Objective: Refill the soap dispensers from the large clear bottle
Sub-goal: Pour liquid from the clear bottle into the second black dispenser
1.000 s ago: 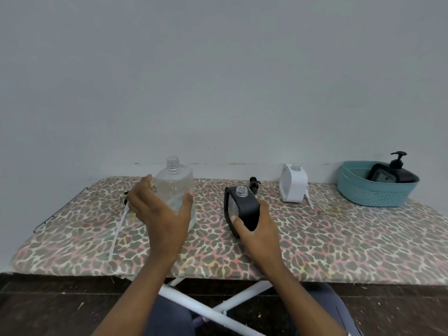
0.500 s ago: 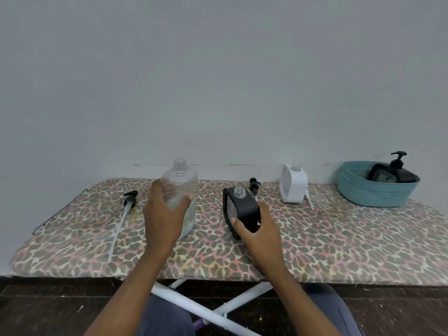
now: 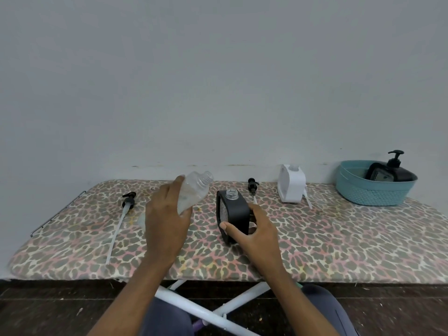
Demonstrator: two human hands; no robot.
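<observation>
My left hand [image 3: 167, 219] grips the large clear bottle [image 3: 195, 190], lifted off the board and tilted to the right, its open threaded neck pointing toward the black dispenser. My right hand [image 3: 254, 229] holds the black soap dispenser [image 3: 234, 212] upright on the board, its clear neck uncapped. The bottle's mouth is just left of and slightly above the dispenser's neck, not touching it. A white dispenser [image 3: 291, 187] stands uncapped at the back.
The leopard-print ironing board [image 3: 339, 238] carries a black pump with a long white tube [image 3: 121, 219] on the left and a smaller black pump [image 3: 252, 185] behind the black dispenser. A teal basket [image 3: 368, 192] at the back right holds a black pump dispenser [image 3: 397, 170].
My left hand has lifted the clear bottle, carried it right and tipped it toward the black dispenser. My right hand has stayed on the dispenser.
</observation>
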